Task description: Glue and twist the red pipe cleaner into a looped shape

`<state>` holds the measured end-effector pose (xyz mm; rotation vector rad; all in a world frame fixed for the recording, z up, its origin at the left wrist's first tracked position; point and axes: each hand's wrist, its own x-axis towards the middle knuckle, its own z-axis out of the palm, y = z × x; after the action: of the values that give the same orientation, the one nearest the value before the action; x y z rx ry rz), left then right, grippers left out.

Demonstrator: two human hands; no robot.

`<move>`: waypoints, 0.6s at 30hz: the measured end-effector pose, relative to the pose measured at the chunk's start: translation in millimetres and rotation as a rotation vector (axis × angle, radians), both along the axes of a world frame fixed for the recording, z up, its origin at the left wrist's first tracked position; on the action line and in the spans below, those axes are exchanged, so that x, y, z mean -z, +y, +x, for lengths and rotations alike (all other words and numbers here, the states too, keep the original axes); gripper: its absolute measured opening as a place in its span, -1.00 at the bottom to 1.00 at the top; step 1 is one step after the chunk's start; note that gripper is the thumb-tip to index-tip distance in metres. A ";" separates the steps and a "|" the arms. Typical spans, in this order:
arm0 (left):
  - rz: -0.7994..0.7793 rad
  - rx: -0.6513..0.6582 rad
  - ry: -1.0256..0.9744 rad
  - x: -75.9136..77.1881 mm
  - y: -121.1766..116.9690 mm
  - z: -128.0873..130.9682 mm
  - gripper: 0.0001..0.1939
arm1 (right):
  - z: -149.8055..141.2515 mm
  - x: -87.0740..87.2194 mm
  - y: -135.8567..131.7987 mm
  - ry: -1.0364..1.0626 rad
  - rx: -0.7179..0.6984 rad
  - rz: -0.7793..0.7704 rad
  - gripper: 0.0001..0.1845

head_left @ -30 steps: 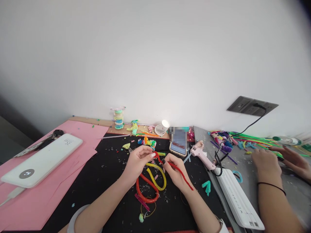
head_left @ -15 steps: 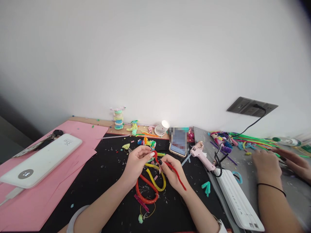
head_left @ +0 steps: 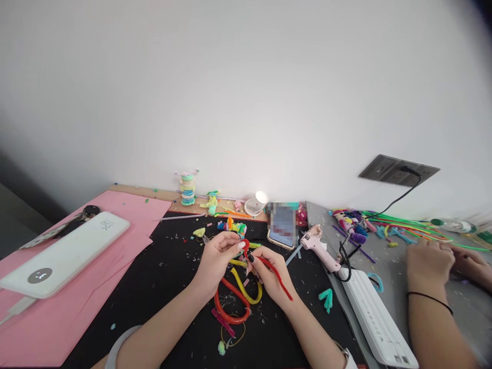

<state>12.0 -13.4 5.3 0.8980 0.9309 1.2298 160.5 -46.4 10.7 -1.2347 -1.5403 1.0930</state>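
A red pipe cleaner (head_left: 277, 275) is pinched between my two hands, curled into a small loop at its upper end. My left hand (head_left: 221, 256) grips the loop between thumb and fingers. With thumb and fingertips, my right hand (head_left: 267, 271) holds the stem just below it, and the free tail lies over that hand toward the wrist. Under my hands on the black mat (head_left: 161, 287) lie a thick red loop (head_left: 234, 320) and a bent yellow pipe cleaner (head_left: 251, 297). Several colourful fuzzy pieces (head_left: 232, 225) sit just beyond my fingers.
A phone (head_left: 282, 228), a paper cup (head_left: 255, 204) and a pink glue gun (head_left: 319, 248) stand beyond my hands. A white power strip (head_left: 376, 318) lies right, near a co-worker's hands (head_left: 430, 261). At left, a white power bank (head_left: 69, 253) rests on pink paper (head_left: 96, 307).
My right hand has shifted slightly up and left along the red pipe cleaner, and its tail moved a little. My left hand stays nearly still. The co-worker's hands have drawn closer together.
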 end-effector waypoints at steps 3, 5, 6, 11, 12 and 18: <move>-0.005 0.001 -0.008 -0.1 -0.6 1.1 -0.79 | 0.0 0.6 0.0 -0.022 0.007 0.006 -0.72; -0.012 0.009 -0.017 -0.2 -1.3 1.5 -0.80 | 0.0 1.1 0.0 -0.031 0.006 0.007 -0.72; -0.015 0.012 -0.022 -0.2 -1.6 1.7 -0.81 | -0.1 1.2 -0.1 -0.026 0.004 0.004 -0.72; -0.017 0.031 -0.046 0.4 -2.1 1.5 -0.81 | -1.1 0.4 0.3 0.002 -0.004 -0.031 -0.75; -0.014 0.032 -0.054 0.7 -1.9 1.4 -0.80 | -1.2 0.0 0.6 0.000 0.004 -0.030 -0.75; -0.035 0.014 -0.054 2.4 -2.0 1.7 -0.77 | 0.8 0.6 3.1 0.079 0.102 -0.009 -0.74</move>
<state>13.7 -15.4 2.8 0.8382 0.8990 1.2171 161.3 -43.3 10.1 -1.2474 -1.4001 1.0707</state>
